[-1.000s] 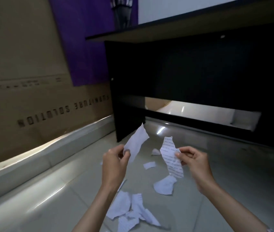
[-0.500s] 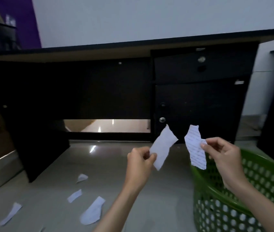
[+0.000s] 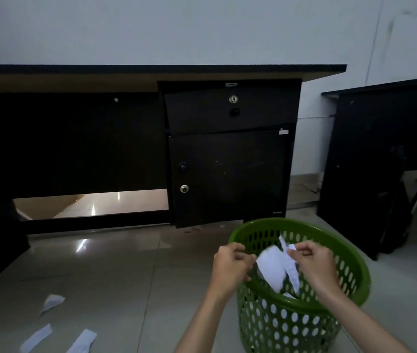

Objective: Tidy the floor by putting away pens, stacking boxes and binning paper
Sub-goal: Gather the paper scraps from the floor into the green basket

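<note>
— Green perforated plastic basket [image 3: 355, 284], both hands over its mouth. What are they gripping?

— The right hand [image 3: 314, 266] pinches a narrow torn strip of white lined paper [image 3: 292, 270] between thumb and fingertips. The left hand [image 3: 230, 266] is curled, and a broader white paper scrap [image 3: 272, 270] hangs just beside it. Whether its fingers grip that scrap or it is already falling is blurred; I cannot tell.

— Both pieces are inside the rim?

— Above the opening, yes, with more white showing through the holes lower down.

— So how should the drop go?

— I'd judge the safest way is to lower both hands a little past the rim before opening the fingers. Light scraps flutter, and the near wall sits right under the left wrist, so a high release could send one over the edge.

— And afterwards?

— Three white torn paper pieces [image 3: 37, 338] lie on the grey glossy floor tiles [image 3: 126, 289] at lower left, well apart from the basket, in front of the dark wooden desk [image 3: 227, 174]. Those look like the next pickups.
</note>
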{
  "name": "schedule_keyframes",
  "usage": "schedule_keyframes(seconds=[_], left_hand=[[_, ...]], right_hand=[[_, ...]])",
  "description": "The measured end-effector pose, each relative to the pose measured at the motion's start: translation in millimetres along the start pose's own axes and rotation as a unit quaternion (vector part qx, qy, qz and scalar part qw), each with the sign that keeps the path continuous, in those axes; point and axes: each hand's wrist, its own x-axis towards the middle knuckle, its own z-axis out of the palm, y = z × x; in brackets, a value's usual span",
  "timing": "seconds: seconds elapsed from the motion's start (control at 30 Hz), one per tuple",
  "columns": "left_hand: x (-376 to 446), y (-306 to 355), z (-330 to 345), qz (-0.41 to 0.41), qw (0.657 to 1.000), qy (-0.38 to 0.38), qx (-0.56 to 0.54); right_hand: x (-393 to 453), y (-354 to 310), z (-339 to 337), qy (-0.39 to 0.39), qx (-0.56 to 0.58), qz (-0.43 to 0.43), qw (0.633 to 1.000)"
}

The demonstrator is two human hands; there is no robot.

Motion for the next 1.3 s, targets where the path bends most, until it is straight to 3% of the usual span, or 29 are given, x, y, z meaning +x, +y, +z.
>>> schedule_keyframes(seconds=[0.17,0.37,0.57,0.87,1.13,1.3], left_hand=[[-5,-8,-21,0.034,0.998,0.029,0.045],[-18,-18,-71,0.037,0.992,0.097,0.067],[-47,-35,-139,0.022,0.977,0.192,0.088],[-124,-67,-231,-0.059,0.952,0.288,0.085],[-226,-120,-326,-0.169,0.886,0.416,0.112],[-276,-162,-354,-0.239,0.841,0.459,0.160]], right_hand=[[-8,3,3,-0.038,0.043,0.048,0.997],[-19,-29,26,-0.058,0.100,0.009,0.993],[-57,-72,90,-0.150,0.150,-0.041,0.976],[-121,-108,196,-0.290,0.208,-0.036,0.933],[-208,-108,297,-0.414,0.190,-0.013,0.890],[-253,-93,341,-0.494,0.171,-0.006,0.852]])
